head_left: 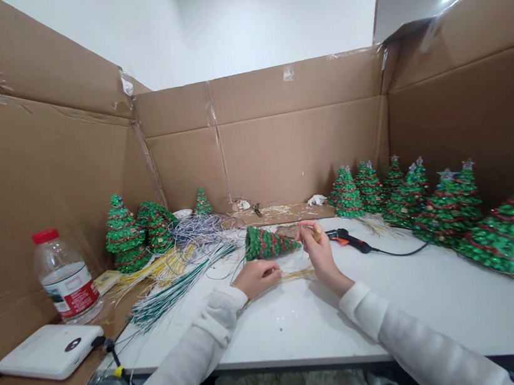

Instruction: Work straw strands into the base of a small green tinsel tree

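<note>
A small cone tree covered in green sequins (266, 243) lies on its side just above the table, with a bare brown section at its narrow end (288, 232). My right hand (319, 250) pinches that end between its fingertips, along with a small tan piece (315, 233). My left hand (261, 277) rests curled on the white table (302, 319), just below the tree. Thin gold strands (297, 274) lie beside its fingers. I cannot tell whether it grips them.
A hot glue gun (348, 241) lies right of my hands, its black cord trailing right. Finished sequin trees (449, 211) line the right side, others (124, 235) stand left. Wire bundles (179, 288), a water bottle (67, 277), a white power bank (50, 351) and cardboard walls (298, 143) surround the table.
</note>
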Motion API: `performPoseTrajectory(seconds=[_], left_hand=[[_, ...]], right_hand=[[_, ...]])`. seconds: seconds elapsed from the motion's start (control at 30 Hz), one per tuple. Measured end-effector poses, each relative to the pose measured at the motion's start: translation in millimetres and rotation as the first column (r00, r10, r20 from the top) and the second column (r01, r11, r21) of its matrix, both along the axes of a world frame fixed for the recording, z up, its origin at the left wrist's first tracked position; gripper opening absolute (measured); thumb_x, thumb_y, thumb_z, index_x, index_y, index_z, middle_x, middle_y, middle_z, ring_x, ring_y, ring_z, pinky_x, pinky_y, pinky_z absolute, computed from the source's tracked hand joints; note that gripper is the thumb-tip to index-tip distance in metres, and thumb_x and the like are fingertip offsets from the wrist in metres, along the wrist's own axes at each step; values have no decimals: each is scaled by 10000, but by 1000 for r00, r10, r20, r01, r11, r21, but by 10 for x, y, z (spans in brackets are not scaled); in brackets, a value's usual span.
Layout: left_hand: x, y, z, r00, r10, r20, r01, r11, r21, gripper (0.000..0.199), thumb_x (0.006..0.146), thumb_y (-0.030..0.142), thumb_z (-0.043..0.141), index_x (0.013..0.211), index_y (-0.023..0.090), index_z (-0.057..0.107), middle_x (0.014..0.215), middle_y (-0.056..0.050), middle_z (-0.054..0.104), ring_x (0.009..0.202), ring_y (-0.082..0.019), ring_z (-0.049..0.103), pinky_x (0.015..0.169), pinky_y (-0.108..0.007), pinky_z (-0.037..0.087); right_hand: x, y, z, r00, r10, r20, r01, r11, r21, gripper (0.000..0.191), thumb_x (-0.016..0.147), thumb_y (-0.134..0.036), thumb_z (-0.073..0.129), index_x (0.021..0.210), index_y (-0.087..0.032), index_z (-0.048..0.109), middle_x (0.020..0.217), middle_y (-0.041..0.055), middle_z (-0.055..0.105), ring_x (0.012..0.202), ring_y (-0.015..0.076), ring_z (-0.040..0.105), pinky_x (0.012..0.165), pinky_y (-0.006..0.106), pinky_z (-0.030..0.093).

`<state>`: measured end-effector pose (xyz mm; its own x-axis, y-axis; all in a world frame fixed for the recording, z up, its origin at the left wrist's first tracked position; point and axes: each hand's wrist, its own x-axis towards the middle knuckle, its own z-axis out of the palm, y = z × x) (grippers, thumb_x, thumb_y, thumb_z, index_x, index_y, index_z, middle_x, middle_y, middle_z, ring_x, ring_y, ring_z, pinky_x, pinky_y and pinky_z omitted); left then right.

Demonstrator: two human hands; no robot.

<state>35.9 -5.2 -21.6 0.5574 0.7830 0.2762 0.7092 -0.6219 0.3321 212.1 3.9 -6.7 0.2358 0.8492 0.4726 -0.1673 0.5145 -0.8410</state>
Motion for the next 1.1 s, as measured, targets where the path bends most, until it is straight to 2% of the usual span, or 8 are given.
performPoseTrajectory(seconds=[0.4,0.53,0.63,0.77,0.83,0.93,1.03,1.1], left_hand=[[-1,-10,12,1000,-12,-18,12,1000,8,346,837,400,408,636,154,548,555,37,477,542,-82,378,525,-199,236],[4,-9,13,999,-5,-32,5,1000,12,343,851,382,385,642,159,540,559,36,472,544,-83,378,521,-202,228],[9,-18,26,999,-3,-50,4,1000,16,336,867,352,356,662,168,548,589,27,510,563,-90,410,530,-205,241],[9,-30,39,998,-2,-57,3,1000,12,336,879,343,338,694,177,564,645,13,573,607,-103,478,558,-203,281],[8,-32,38,998,0,-62,1,1000,14,348,886,352,326,708,180,572,663,8,594,623,-110,500,569,-205,299],[7,-28,28,997,13,-77,-10,1000,30,359,891,353,318,729,181,589,693,-3,620,646,-124,529,585,-212,324],[0,-13,9,997,15,-74,-11,998,63,319,882,309,339,792,175,614,779,-25,649,706,-142,564,621,-220,357],[-6,2,-6,998,10,-54,-6,997,73,284,866,273,365,843,166,627,838,-38,660,744,-149,581,645,-224,379]], right_hand=[[0,1,-1,999,-37,15,37,999,18,190,780,-345,448,913,-210,463,658,-38,507,602,122,457,574,232,349],[10,24,-34,982,-174,78,174,985,13,321,781,-387,443,1046,-206,451,835,19,526,763,163,484,711,292,384],[26,11,-41,918,-343,200,337,939,66,335,800,-369,405,1092,-212,456,959,57,524,920,203,450,821,354,355],[20,-37,-35,753,-522,401,431,851,299,304,827,-287,368,1100,-225,486,1052,60,553,1025,228,422,908,423,282],[1,-58,-50,696,-532,482,357,839,412,305,821,-206,353,1087,-229,500,1051,45,576,1003,211,462,945,444,245],[-46,-77,-109,670,-407,621,70,867,493,397,762,-72,318,1086,-215,499,1017,35,600,980,176,510,1006,445,195],[-105,-104,-180,613,-198,765,-212,892,400,445,721,-39,342,1116,-192,479,1025,56,596,989,172,517,992,410,264],[-140,-134,-206,563,-84,822,-307,902,303,426,733,-54,373,1124,-187,475,1044,72,585,978,177,519,911,365,357]])
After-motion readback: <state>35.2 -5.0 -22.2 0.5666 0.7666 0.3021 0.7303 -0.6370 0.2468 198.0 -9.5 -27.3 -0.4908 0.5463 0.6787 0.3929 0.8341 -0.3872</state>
